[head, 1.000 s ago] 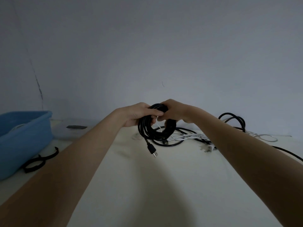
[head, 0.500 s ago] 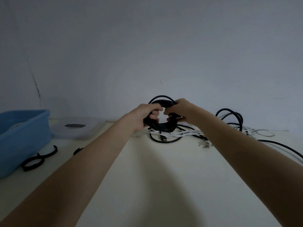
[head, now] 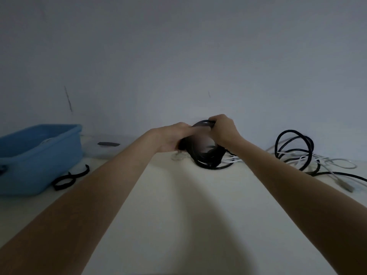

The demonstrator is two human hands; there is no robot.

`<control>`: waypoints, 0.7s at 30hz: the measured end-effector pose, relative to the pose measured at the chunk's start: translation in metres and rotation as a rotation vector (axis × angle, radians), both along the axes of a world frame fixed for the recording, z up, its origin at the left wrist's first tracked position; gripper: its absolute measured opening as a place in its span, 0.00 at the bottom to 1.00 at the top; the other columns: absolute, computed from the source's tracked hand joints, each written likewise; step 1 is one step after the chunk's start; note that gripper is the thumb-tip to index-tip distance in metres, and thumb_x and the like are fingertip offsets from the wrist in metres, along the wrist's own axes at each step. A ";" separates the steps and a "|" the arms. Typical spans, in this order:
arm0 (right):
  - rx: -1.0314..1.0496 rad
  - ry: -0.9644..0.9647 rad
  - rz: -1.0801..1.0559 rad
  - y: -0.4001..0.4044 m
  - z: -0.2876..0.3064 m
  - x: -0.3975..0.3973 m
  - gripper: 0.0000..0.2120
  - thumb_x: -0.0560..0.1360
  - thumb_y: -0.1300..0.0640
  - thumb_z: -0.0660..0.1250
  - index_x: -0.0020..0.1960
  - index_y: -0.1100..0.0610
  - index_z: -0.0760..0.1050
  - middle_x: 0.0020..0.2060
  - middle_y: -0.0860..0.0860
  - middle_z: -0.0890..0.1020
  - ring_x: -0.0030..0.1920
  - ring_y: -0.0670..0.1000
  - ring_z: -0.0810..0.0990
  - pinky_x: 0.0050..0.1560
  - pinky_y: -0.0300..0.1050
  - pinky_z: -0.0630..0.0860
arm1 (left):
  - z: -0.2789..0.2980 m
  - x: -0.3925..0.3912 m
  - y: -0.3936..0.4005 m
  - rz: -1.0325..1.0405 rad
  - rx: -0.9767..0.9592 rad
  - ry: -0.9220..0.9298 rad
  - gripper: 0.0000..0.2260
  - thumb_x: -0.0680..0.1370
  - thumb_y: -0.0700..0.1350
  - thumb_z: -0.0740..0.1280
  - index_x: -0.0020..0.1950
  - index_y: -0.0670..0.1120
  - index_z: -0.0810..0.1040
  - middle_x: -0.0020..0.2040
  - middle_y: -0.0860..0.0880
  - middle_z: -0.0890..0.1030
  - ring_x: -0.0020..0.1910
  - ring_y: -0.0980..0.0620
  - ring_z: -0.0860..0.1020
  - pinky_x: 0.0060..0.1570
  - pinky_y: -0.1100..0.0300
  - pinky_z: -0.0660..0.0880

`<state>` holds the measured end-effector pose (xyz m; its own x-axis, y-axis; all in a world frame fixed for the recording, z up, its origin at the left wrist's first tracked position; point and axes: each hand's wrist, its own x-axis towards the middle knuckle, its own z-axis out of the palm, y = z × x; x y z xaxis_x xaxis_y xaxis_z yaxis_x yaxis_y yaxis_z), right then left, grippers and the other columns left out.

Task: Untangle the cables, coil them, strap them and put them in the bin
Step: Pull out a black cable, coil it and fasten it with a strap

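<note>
Both hands gripped the coiled black cable (head: 206, 155) upright at the table's (head: 178, 215) far edge: left hand (head: 174, 136) curled round its left side, right hand (head: 223, 129) pinching the top. Blue bin (head: 39, 155), black straps (head: 67, 178) and a clear lidded box (head: 105, 148) lay left; loose black and white cables (head: 297, 153) tangled right. No legible writing.

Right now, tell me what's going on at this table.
A person is working on a black coil, gripping it with both hands: the left hand on its left side, the right hand at its top. No strap is visible on it. More tangled cables lie to the right. Black straps lie beside the blue bin on the left.
</note>
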<state>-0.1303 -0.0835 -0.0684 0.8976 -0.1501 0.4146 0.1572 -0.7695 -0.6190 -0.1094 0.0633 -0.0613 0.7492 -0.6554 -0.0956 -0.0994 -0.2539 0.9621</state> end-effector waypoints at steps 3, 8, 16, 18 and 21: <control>-0.322 -0.086 0.084 0.027 0.003 0.002 0.09 0.72 0.61 0.60 0.34 0.56 0.67 0.30 0.52 0.73 0.35 0.55 0.74 0.34 0.43 0.67 | 0.003 -0.007 0.026 -0.035 0.007 0.146 0.26 0.69 0.64 0.62 0.45 0.40 0.76 0.42 0.42 0.82 0.45 0.45 0.82 0.58 0.52 0.75; -0.511 -0.202 0.309 0.085 0.009 0.003 0.13 0.70 0.65 0.60 0.33 0.54 0.60 0.27 0.52 0.68 0.32 0.56 0.68 0.29 0.45 0.60 | 0.000 -0.020 0.072 0.126 0.044 0.073 0.24 0.72 0.63 0.58 0.43 0.41 0.74 0.30 0.47 0.79 0.32 0.53 0.80 0.46 0.61 0.75; -0.267 -0.063 0.430 0.157 -0.014 0.045 0.14 0.72 0.56 0.69 0.54 0.60 0.71 0.48 0.56 0.75 0.47 0.54 0.74 0.42 0.42 0.67 | 0.001 -0.009 0.155 0.441 -0.021 0.042 0.14 0.78 0.49 0.64 0.34 0.46 0.70 0.22 0.52 0.69 0.26 0.55 0.75 0.45 0.58 0.74; -0.252 0.148 0.439 0.157 -0.026 0.058 0.26 0.71 0.50 0.72 0.62 0.61 0.68 0.56 0.56 0.73 0.55 0.55 0.73 0.49 0.42 0.68 | 0.000 0.003 0.179 0.593 -0.134 0.067 0.12 0.78 0.47 0.66 0.35 0.45 0.71 0.22 0.52 0.72 0.24 0.56 0.76 0.32 0.64 0.75; -0.387 0.265 0.453 0.155 -0.053 0.064 0.22 0.74 0.49 0.68 0.62 0.61 0.71 0.59 0.56 0.76 0.59 0.55 0.74 0.54 0.41 0.67 | -0.007 0.018 0.201 0.754 -0.221 0.086 0.10 0.77 0.44 0.68 0.38 0.42 0.73 0.22 0.50 0.75 0.23 0.56 0.77 0.29 0.64 0.77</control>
<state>-0.0666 0.0717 -0.1212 0.9160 0.3832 0.1188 0.3989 -0.8380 -0.3724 -0.0914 0.2640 -0.0682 0.9949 0.0156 -0.0999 0.1003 -0.0257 0.9946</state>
